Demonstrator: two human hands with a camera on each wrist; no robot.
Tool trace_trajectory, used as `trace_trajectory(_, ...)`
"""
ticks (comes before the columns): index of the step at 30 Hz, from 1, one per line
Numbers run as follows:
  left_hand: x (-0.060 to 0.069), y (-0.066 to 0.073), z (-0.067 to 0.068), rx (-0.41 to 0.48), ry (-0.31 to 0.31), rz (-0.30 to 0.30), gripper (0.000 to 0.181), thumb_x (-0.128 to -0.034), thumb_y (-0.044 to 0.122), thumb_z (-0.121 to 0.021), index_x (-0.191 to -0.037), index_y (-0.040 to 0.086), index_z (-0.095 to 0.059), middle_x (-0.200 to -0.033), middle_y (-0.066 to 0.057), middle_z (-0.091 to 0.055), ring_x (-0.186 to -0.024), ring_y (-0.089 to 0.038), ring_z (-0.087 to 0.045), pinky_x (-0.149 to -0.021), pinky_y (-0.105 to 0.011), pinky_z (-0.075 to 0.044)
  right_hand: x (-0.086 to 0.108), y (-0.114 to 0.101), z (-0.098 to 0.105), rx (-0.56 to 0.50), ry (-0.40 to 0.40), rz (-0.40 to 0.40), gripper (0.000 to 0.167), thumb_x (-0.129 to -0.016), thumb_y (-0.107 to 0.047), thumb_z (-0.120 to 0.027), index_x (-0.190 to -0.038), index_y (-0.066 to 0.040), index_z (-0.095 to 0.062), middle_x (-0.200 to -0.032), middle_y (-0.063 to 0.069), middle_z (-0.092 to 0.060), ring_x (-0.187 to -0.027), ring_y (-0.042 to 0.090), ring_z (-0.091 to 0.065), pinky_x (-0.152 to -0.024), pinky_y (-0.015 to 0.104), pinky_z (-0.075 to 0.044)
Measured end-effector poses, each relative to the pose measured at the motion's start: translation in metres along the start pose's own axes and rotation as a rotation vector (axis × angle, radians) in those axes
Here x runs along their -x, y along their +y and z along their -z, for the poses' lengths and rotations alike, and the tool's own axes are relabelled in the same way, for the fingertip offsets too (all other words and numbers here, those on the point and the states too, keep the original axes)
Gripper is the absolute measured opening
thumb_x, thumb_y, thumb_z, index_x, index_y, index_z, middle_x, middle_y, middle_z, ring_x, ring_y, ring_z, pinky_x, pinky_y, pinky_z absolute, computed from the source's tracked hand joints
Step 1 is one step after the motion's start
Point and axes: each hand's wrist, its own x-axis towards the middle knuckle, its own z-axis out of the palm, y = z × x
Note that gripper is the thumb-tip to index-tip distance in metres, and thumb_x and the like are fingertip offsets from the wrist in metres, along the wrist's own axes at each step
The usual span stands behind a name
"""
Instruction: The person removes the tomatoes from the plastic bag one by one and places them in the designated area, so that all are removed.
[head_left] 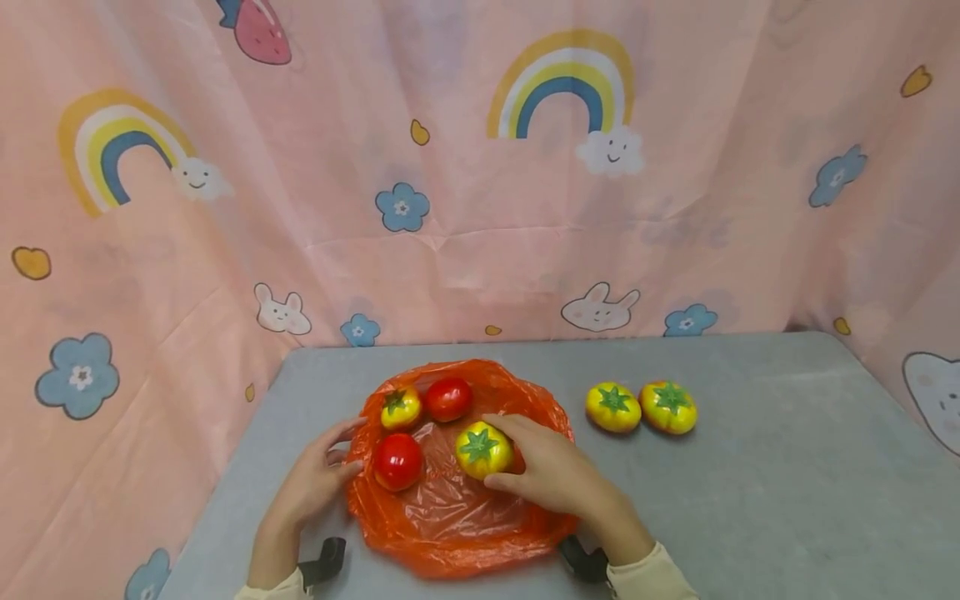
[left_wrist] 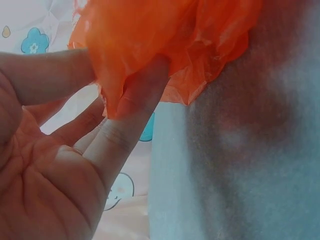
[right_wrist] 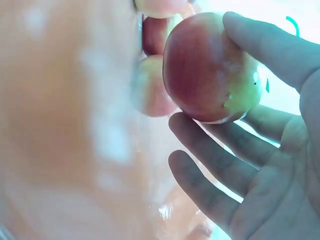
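A crinkled orange-red plastic bag (head_left: 450, 562) lies spread open on the table. Its left rim is pinched between thumb and forefinger of my left hand (head_left: 309, 483); the left wrist view shows the plastic (left_wrist: 135, 35) between them. Over the right part of the bag, my right hand (head_left: 558, 471) grips a glossy yellow tomato (head_left: 482, 450) with a green star-shaped top. Its red underside shows in the right wrist view. Inside the bag are two red tomatoes (head_left: 398, 462) (head_left: 448, 399) and a yellow-topped tomato (head_left: 401, 408).
To the right of the bag, two yellow-topped tomatoes (head_left: 613, 407) (head_left: 668, 407) sit side by side on the grey table (head_left: 765, 483). A pink patterned curtain (head_left: 480, 275) hangs behind the table and along its sides. Dark straps or mounts (head_left: 324, 560) show at both wrists.
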Motion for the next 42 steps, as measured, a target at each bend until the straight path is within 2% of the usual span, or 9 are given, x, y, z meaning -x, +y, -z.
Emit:
trace_trajectory(6,0.001,-0.002,0.001,0.002,-0.003,0.016,0.060,-0.0912,0.000,-0.065,-0.146,0.021,-0.049,-0.144,-0.018,-0.051,-0.120,-0.035,-0.061,-0.096,-0.047,-0.057,0.008,0.001,0.005,-0.007,-0.008,0.013,0.072,-0.084,-0.043,-0.077,-0.147,-0.024,-0.047,-0.148,0.000,-0.052,-0.131,0.024,-0.054,-0.109,0.056,-0.045)
trace_trajectory(11,0.000,-0.001,0.000,0.012,0.001,-0.018,0.060,-0.0910,-0.002,-0.064,-0.145,0.019,-0.049,-0.143,-0.018,-0.051,-0.117,-0.033,-0.063,-0.095,-0.046,-0.057,0.016,0.003,0.010,0.011,0.017,0.013,0.072,-0.084,-0.043,-0.078,-0.147,-0.027,-0.047,-0.147,-0.001,-0.053,-0.132,0.023,-0.053,-0.110,0.055,-0.044)
trace_trajectory(23,-0.001,-0.004,0.001,0.027,0.000,-0.019,0.060,-0.0905,-0.004,-0.064,-0.144,0.019,-0.050,-0.143,-0.018,-0.051,-0.116,-0.031,-0.064,-0.095,-0.045,-0.057,0.033,0.006,0.023,0.022,0.016,-0.056,0.073,-0.081,-0.047,-0.079,-0.145,-0.030,-0.048,-0.144,-0.005,-0.055,-0.130,0.020,-0.054,-0.109,0.056,-0.045)
trace_trajectory(33,-0.001,-0.004,0.000,0.061,-0.014,-0.059,0.061,-0.0901,-0.005,-0.063,-0.145,0.015,-0.048,-0.144,-0.021,-0.049,-0.117,-0.034,-0.064,-0.092,-0.043,-0.058,0.043,0.011,0.029,0.032,0.023,-0.100,0.072,-0.080,-0.048,-0.079,-0.144,-0.036,-0.048,-0.145,-0.008,-0.054,-0.130,0.020,-0.054,-0.108,0.057,-0.045)
trace_trajectory(42,-0.001,-0.004,0.000,0.052,-0.002,-0.046,0.061,-0.0900,-0.006,-0.063,-0.145,0.016,-0.049,-0.145,-0.019,-0.050,-0.116,-0.033,-0.064,-0.093,-0.044,-0.058,0.053,0.015,0.037,0.035,0.010,-0.138,0.075,-0.079,-0.046,-0.081,-0.145,-0.034,-0.048,-0.145,-0.006,-0.055,-0.130,0.021,-0.055,-0.106,0.057,-0.046)
